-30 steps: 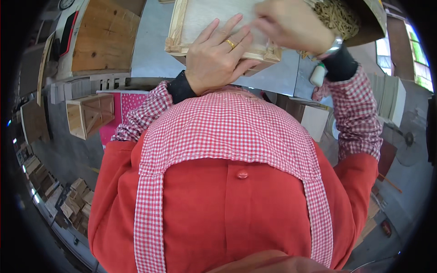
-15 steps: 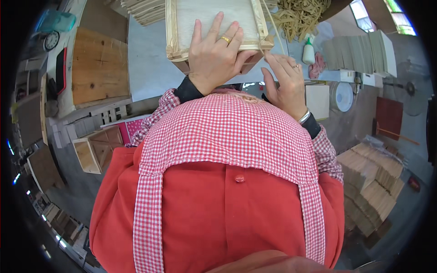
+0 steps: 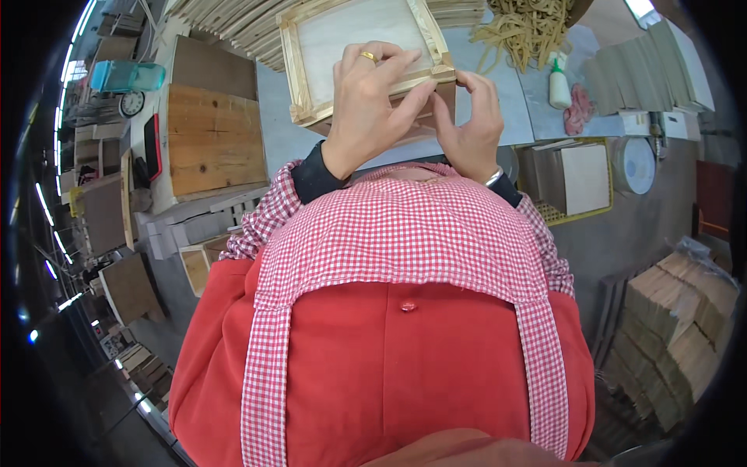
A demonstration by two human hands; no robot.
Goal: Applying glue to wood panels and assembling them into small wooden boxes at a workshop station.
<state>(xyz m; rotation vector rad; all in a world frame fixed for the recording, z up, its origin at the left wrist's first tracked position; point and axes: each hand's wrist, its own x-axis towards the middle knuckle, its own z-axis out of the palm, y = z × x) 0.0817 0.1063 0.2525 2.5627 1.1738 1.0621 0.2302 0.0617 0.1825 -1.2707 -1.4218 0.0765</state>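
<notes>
A shallow wooden box with a pale frame and a white panel on top stands on the table in front of me. My left hand lies over its front edge, fingers bent above the panel, its thumb stretched along the front side toward the right corner. A gold ring shows on one finger. My right hand grips that corner, with fingers round the right side and the thumb on the front, close to the left thumb. Whatever may lie beneath the fingertips is hidden.
Tan rubber bands lie heaped beyond the box, near a white glue bottle and a pink cloth. Grey boards stand in a row at right. Thin wood strips lie behind the box; a wooden board is at left.
My left hand has lifted from flat on the panel to bent fingers at the front edge. My right hand has closed on the corner. The thin tan strand there no longer shows.
</notes>
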